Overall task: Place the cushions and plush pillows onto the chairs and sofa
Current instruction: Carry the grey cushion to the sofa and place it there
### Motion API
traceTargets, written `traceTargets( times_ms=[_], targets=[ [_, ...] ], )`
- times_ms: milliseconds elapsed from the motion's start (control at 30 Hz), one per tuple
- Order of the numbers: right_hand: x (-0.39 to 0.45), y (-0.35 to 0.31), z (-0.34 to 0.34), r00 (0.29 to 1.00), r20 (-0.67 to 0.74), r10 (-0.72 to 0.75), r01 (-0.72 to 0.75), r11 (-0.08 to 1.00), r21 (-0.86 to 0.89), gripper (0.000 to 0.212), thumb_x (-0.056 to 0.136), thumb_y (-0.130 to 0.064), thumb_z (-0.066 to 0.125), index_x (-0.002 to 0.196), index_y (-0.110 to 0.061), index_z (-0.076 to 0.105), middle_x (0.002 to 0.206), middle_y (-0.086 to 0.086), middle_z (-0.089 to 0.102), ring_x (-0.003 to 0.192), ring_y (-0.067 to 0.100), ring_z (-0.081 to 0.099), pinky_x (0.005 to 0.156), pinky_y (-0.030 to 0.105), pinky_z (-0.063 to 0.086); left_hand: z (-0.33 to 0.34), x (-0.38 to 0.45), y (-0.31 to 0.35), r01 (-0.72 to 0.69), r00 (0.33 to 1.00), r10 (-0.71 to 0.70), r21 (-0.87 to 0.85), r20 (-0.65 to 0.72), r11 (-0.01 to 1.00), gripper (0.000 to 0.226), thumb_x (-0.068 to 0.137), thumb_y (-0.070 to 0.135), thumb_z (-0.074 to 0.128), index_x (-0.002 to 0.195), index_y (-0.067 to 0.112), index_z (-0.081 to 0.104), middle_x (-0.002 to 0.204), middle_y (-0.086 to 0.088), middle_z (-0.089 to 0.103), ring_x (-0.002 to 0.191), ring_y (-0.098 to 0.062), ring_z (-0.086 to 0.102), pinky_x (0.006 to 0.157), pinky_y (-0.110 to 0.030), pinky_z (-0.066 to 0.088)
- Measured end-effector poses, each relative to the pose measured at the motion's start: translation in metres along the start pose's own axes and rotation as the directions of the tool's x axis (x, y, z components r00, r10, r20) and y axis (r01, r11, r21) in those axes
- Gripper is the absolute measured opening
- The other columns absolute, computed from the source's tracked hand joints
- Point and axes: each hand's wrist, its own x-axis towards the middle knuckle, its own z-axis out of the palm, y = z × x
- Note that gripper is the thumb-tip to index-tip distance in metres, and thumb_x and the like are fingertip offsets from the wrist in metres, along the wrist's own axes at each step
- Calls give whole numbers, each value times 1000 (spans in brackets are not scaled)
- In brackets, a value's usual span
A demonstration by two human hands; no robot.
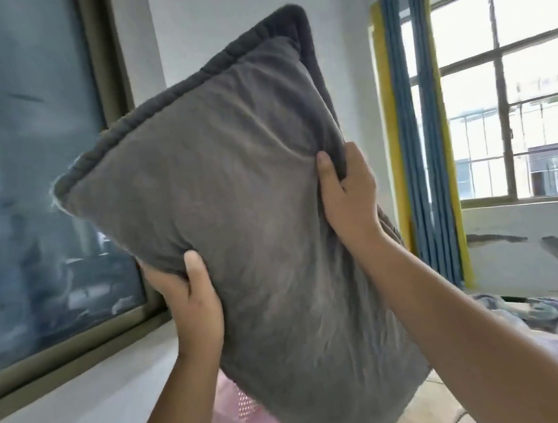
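Observation:
A large grey cushion (234, 188) with a darker ribbed border fills the middle of the head view, raised in the air and tilted to the left. My left hand (194, 299) grips its lower left edge, thumb on the front face. My right hand (348, 193) grips the right edge higher up, thumb pressed into the fabric. No chair or sofa shows in this view.
A dark framed window (25, 169) and its white sill (84, 404) run along the left. Blue and yellow curtains (413, 128) hang beside a bright window (513, 93) on the right. A bed with crumpled bedding (536, 315) lies low right, pink fabric (230, 419) below the cushion.

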Motion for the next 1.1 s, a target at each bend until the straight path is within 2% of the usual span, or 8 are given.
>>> traceTargets(
  times_ms=[167,333,433,567,667,767,967,1100],
  targets=[
    [-63,-37,30,967,217,137,-167,977,130,44,93,-24,46,57,-22,20,56,-6,29,51,6,28,47,15,27,-93,-20,41,4,999,6,288,-34,958,93,58,50,56,135,8,25,132,4,39,114,0,41,85,6,35],
    [-154,-76,36,817,539,204,-405,869,284,41,92,-24,48,59,-17,25,56,-3,31,50,11,29,46,14,30,-174,-86,97,240,927,16,628,-374,740,43,78,18,66,112,13,40,110,1,47,99,-11,46,75,-20,37],
    [-221,-110,28,626,766,145,-511,818,264,41,92,-23,49,59,-17,26,56,-2,34,50,10,32,45,13,31,-227,-144,130,473,823,8,692,-568,546,31,80,22,64,91,13,37,99,-8,48,88,-20,47,73,-30,35],
    [-340,-165,-12,201,976,83,-681,728,78,37,93,-19,47,63,-18,27,59,1,34,53,18,35,44,15,32,-302,-253,175,702,671,47,655,-740,281,23,82,20,62,87,9,42,89,-10,50,89,-31,54,68,-29,35],
    [-430,-216,-57,-56,998,13,-683,729,-48,38,93,-19,49,63,-17,26,59,2,33,52,16,33,43,18,30,-351,-343,226,825,527,105,537,-843,173,21,82,18,62,92,3,50,87,-10,52,91,-34,55,69,-28,34],
    [-499,-285,-98,-216,970,-114,-689,722,-69,39,91,-17,51,62,-16,25,57,0,29,51,15,29,44,15,31,-394,-418,298,916,354,232,386,-906,109,20,82,17,62,90,3,50,87,-13,52,91,-35,55,70,-29,33],
    [-587,-472,-169,-341,840,-421,-693,717,78,37,89,-18,55,60,-22,32,57,-1,36,54,11,37,48,7,35,-472,-530,462,986,114,469,156,-876,52,35,84,31,57,109,7,52,104,-12,56,93,-26,55,77,-31,45],
    [-626,-579,-208,-447,694,-565,-689,712,136,35,88,-22,57,61,-22,33,60,-2,39,57,9,39,50,20,29,-505,-581,551,994,-67,559,-5,-827,112,50,83,41,57,125,18,44,93,2,54,78,-18,54,70,-23,41]
  ],
)
